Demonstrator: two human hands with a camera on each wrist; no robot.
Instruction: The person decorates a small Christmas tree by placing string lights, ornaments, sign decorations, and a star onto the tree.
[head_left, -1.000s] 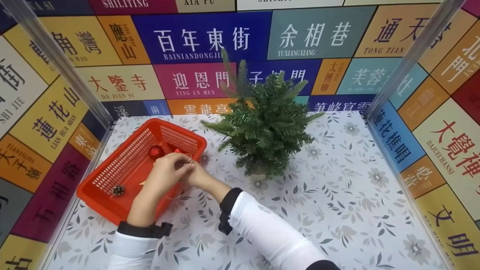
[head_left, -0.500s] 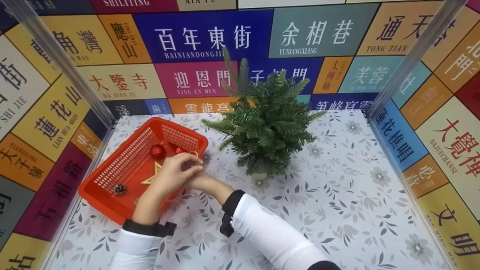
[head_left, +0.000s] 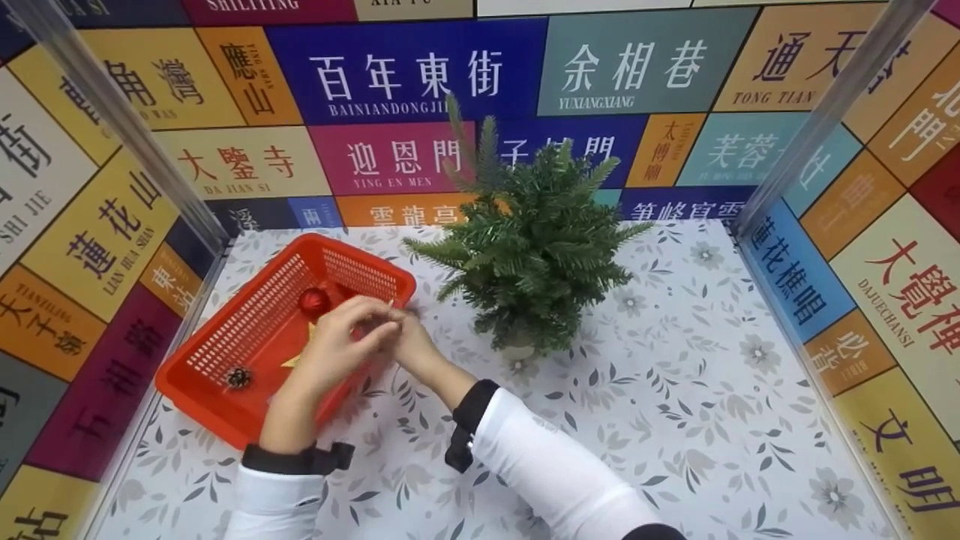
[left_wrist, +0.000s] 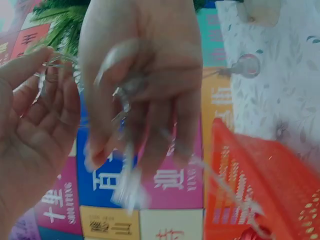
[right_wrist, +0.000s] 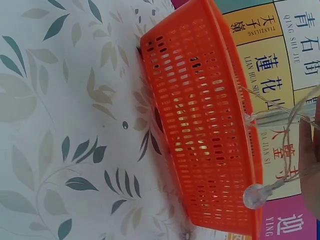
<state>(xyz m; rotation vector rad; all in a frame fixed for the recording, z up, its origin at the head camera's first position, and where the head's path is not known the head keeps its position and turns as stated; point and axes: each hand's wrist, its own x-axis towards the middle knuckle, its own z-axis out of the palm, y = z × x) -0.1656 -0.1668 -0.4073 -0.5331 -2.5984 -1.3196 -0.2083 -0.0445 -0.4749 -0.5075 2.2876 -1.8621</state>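
Observation:
Over the right side of the red plastic basket (head_left: 196,411), my left hand (head_left: 337,341) and right hand (head_left: 421,352) meet with fingertips close together. Between them runs a string of fairy lights, thin wire with clear round bulbs (right_wrist: 256,196). In the left wrist view, my right hand (left_wrist: 160,75) is blurred and pinches the wire, and my left hand (left_wrist: 37,110) holds a loop of it near thumb and index finger. One bulb (left_wrist: 247,65) dangles beside the right hand. Inside the basket are a shiny red ball (head_left: 313,302), a gold star (head_left: 294,361) partly behind my left hand, and a pine cone (head_left: 239,377).
A small green artificial Christmas tree (head_left: 540,247) stands right of the basket on a white leaf-patterned cloth (head_left: 675,420). Walls printed with coloured sign panels (head_left: 405,75) enclose the back and both sides, with clear posts (head_left: 817,127) at the corners.
My right hand shifts slightly up and to the right over the last half second, while my left hand rises a little. Basket and tree stay in place.

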